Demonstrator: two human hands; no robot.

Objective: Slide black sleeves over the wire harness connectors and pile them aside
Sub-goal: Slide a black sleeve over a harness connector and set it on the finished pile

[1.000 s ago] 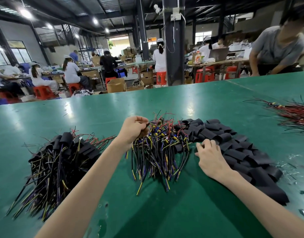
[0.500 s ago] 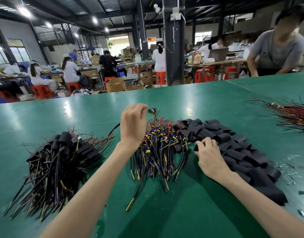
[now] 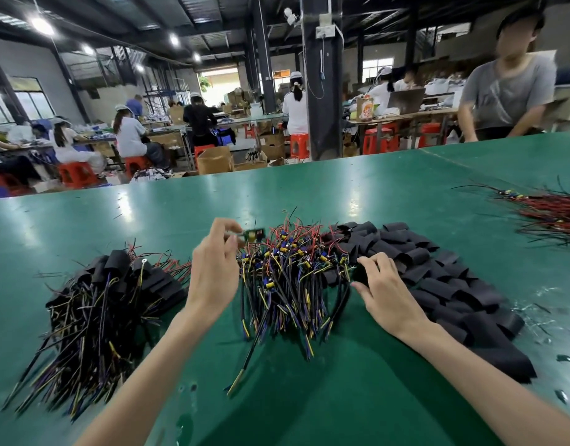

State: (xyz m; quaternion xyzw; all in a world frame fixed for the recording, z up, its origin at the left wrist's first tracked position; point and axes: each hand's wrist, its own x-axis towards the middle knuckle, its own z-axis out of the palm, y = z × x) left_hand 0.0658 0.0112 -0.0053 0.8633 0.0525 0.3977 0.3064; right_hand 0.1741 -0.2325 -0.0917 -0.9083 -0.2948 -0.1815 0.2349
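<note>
On the green worktop (image 3: pixel 309 397), the right grip (image 3: pixel 362 275), at 3 o'clock with knuckles up, pinches one black sleeve (image 3: pixel 357 272) at the sleeve pile (image 3: pixel 454 284) edge. The left grip (image 3: pixel 237 235), raised at 11 o'clock, pinches a connector board (image 3: pixel 255 235) above the bare harnesses (image 3: pixel 293 275). The sleeved pile (image 3: pixel 93 300) lies at 9 o'clock.

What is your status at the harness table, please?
Left hand pinches one harness connector above the unsleeved pile. Right hand pinches a black sleeve at the sleeve stack edge. Sleeve not yet on. Nothing blocking.
</note>
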